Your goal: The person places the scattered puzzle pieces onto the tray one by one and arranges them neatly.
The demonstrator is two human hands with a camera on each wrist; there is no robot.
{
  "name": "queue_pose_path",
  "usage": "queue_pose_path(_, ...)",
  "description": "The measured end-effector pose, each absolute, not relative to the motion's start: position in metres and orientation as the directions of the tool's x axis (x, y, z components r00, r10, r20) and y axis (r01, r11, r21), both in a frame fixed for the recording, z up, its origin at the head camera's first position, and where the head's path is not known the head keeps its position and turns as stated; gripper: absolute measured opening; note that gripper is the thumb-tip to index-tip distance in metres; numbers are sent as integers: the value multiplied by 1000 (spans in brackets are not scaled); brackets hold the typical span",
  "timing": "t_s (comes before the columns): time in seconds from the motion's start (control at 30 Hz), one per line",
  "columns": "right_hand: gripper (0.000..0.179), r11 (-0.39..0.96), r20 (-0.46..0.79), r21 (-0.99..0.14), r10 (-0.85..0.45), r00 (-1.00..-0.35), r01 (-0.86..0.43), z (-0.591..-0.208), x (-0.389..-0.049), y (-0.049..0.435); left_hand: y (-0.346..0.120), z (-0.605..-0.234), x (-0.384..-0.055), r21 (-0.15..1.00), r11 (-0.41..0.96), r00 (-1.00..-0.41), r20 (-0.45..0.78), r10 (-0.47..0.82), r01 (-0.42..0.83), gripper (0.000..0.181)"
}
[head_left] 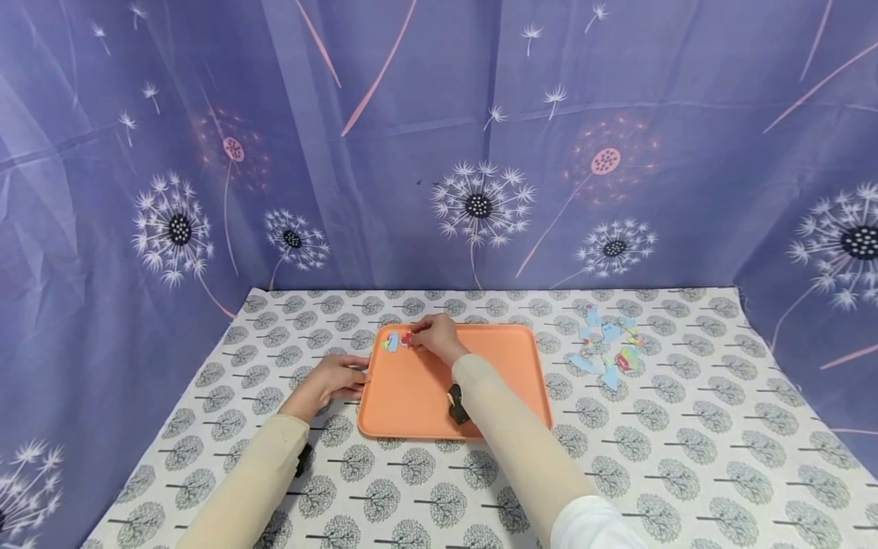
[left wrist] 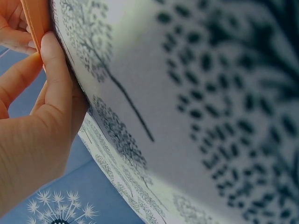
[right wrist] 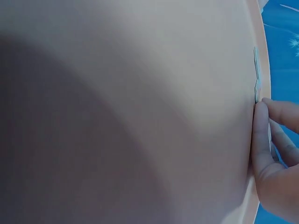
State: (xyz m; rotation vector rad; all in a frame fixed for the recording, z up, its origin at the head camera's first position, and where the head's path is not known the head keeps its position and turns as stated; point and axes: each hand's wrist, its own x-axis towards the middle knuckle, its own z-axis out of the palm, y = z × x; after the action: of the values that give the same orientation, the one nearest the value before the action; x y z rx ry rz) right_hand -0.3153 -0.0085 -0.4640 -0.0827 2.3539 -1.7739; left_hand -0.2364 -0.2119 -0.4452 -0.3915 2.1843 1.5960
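Here the right hand (head_left: pixel 439 339) was, reaching across the orange tray (head_left: pixel 411 396), and it was all fingertips: thumb and forefinger drawn close together in a pinch on a small red piece (head_left: pixel 406 340) near the far left corner. Right beside that, to its left, lay a blue-and-yellow piece (head_left: pixel 392 342), flat on the tray, tucked in close to the corner. The right wrist view caught the two fingertips nearly meeting, low over the tray's surface, though how much of the red piece sat between them could not be told.

Over on the near side of that corner, the left hand (head_left: pixel 334 377) had the tray's left rim, thumb on one face and forefinger on the other, only the thin edge between them.

And out to the right, well apart from the tray, a loose scatter of pieces (head_left: pixel 610 332), mostly light blue with touches of red, yellow and green, lay on the tree-print cloth (head_left: pixel 686 427). Behind it all hung a purple-blue curtain (head_left: pixel 391 198) printed with dandelions.
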Motion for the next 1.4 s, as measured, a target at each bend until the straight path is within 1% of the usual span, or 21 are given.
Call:
queue_pose_path(0.27,25,159,-168,-978,-233,-958,132,-463,-314,-3,-211,-444,-236,839,317,-882,-471,13,-443,45)
queue_pose_path(0.47,31,142,-197,-977,-296,-934,161,-453,-313,3,-211,-443,-236,847,306,-887,-462,18,-435,45)
queue_pose_path(0.63,34,90,-169,-985,-317,-933,147,-448,-315,13,-211,-443,-237,846,311,-886,-463,22,-434,45)
queue_pose_path(0.8,37,63,-115,-993,-299,-947,100,-439,-315,26,-211,-444,-237,840,320,-883,-469,20,-439,45)
queue_pose_path(0.9,37,70,-84,-995,-288,-954,66,-432,-316,33,-211,-445,-237,836,326,-882,-471,15,-441,45)
queue_pose_path(1.07,34,126,-58,-992,-271,-961,24,-420,-316,51,-211,-445,-237,840,325,-885,-466,20,-435,45)
queue_pose_path(1.4,36,188,-55,-982,-199,-978,17,-406,-315,109,-211,-444,-234,845,331,-891,-453,27,-419,45)
